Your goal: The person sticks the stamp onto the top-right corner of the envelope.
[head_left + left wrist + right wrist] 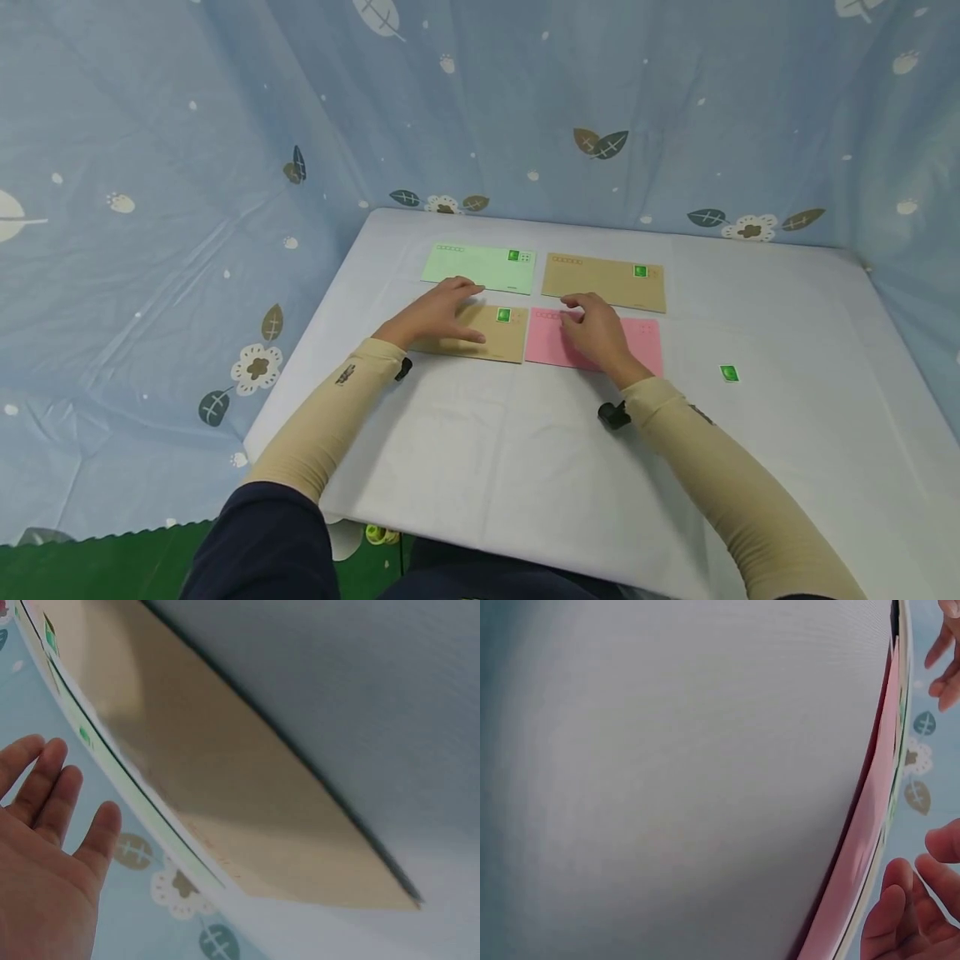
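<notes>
My left hand (438,315) hovers over the front-left tan envelope (504,337), thumb spread apart from the fingers. The left wrist view shows that hand (49,847) holding nothing, beside the large tan envelope (225,772). Over the pink envelope (551,337) at front right is my right hand (597,335), its fingers loosely bent with nothing between them. Behind lie a light green envelope (472,265) and a brown envelope (592,279). Green stamps sit at the upper right of the green, brown and tan envelopes. One loose green stamp (729,373) lies right of the pink envelope.
All the envelopes lie on a white-covered table (487,450). A blue patterned curtain (525,100) hangs behind the table and along its left side. Green floor (112,567) shows at the lower left.
</notes>
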Available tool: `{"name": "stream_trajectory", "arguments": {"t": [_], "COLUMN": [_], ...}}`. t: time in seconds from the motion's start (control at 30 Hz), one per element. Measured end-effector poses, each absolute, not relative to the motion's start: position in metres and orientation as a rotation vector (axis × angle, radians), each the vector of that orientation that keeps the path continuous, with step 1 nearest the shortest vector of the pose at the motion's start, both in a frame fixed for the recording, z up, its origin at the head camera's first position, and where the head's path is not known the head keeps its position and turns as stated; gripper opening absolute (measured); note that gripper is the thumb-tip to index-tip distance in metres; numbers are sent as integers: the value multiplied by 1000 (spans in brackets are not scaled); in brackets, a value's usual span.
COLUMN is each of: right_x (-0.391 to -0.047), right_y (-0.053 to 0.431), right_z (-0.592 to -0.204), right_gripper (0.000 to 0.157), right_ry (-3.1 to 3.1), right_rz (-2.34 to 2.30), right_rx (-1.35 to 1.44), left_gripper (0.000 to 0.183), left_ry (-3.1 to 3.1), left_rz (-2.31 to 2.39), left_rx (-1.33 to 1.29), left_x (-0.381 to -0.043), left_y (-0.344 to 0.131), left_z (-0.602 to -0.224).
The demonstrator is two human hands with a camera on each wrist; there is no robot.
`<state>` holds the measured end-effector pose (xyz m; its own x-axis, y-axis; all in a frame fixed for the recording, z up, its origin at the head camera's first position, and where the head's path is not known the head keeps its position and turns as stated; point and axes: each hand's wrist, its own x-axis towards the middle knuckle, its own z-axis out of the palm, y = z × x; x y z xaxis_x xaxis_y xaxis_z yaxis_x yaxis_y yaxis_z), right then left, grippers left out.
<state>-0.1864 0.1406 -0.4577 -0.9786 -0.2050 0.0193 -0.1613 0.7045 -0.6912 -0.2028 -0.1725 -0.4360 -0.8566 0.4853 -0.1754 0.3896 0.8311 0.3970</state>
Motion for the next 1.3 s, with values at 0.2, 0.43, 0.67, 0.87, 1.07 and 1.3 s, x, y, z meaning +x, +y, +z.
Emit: {"name": "stream_trajectory", "arguments": {"t": [0.2,0.43,0.67,0.87,1.07,1.3], "right_x": [-185,-183,-181,-179,-176,-175], "right_y": [145,151,157,168,178,184], "right_z": [-457,-459,-458,-456,-456,-457], "right_gripper": [38,37,37,37,36,35], "right_ry": [2844,2859,2852,2858,2886,2908], "right_rz": [-1150,-1172,-1166,-1161,-1180,-1160], "right_rx": [-294,-258,-222,-209,-225,-204], "left_gripper": [105,107,109,110,110,111], "left_ry": [2744,2730,2726,2721,2720,2722], "left_rz": [495,528,523,521,514,504], "left_rx": [707,730,727,756,758,767], "left_x": [-203,-201,-201,-202,-201,-203], "left_y": [-164,-153,-145,-137,-129,-124], "left_z": [-432,-429,-428,-428,-429,-434]}}
